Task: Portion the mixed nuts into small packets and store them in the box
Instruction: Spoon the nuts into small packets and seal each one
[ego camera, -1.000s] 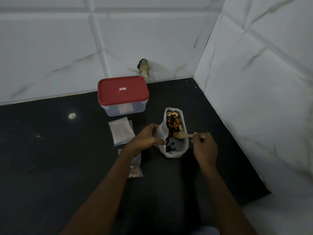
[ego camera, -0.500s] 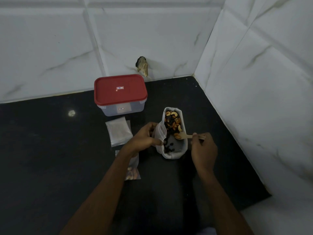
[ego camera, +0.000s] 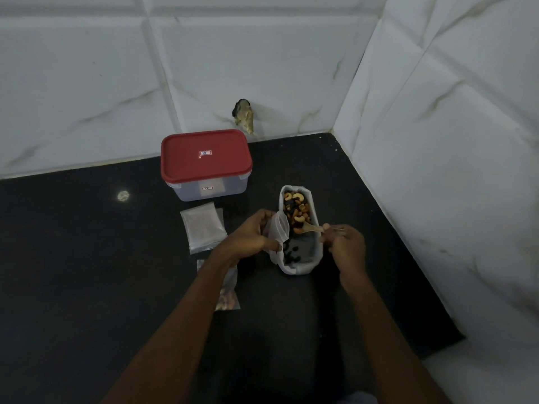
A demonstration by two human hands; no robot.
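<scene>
At lower centre we note one filled packet (ego camera: 228,298) on the surface (ego camera: 87,258). Mid-frame, the left hand (ego camera: 250,235) pinches an empty packet (ego camera: 277,231) open beside the mixed nuts (ego camera: 297,207); the right hand (ego camera: 347,244) grips a spoon (ego camera: 313,228) dipped among them. We judge scooping underway; next, tip a spoonful into the packet. Beyond, the box (ego camera: 205,160) stands lidded; wall (ego camera: 437,170) crowds right, room lies left.

filled packet (ego camera: 229,298): part under left forearm (ego camera: 204,290) | box label (ego camera: 205,153): unreadable
</scene>
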